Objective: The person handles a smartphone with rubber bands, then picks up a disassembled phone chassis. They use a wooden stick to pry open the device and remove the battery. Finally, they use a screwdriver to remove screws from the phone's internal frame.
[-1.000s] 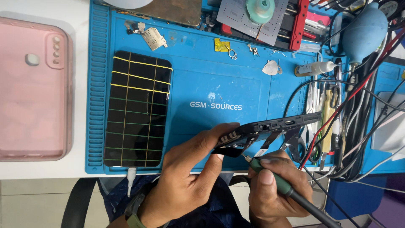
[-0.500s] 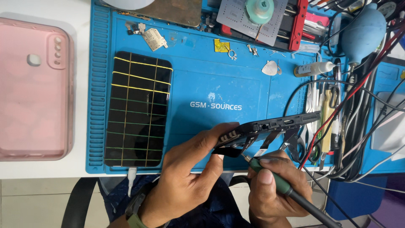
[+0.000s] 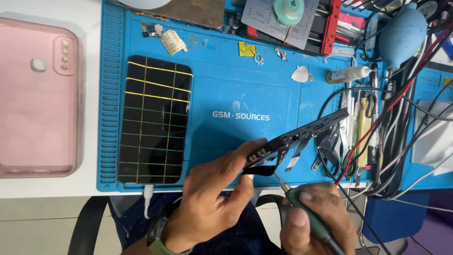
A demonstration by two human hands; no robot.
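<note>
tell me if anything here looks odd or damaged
The black phone screen lying on the blue mat is wrapped in rubber bands, yellow across, thinner green ones too. Loose small parts lie scattered along the mat's top. Nothing spilled.

A white surface [image 3: 47, 186] carries a blue work mat [image 3: 236, 80] and, just beside it, a pink phone case [image 3: 37, 99]. On the mat lie a dark phone screen bound with yellow bands [image 3: 155, 120], a white pick [image 3: 300, 73] and tangled cables [image 3: 401, 141].

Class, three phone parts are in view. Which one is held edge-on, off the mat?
The dark phone frame in the left hand; the banded screen and pink case lie flat.
</note>
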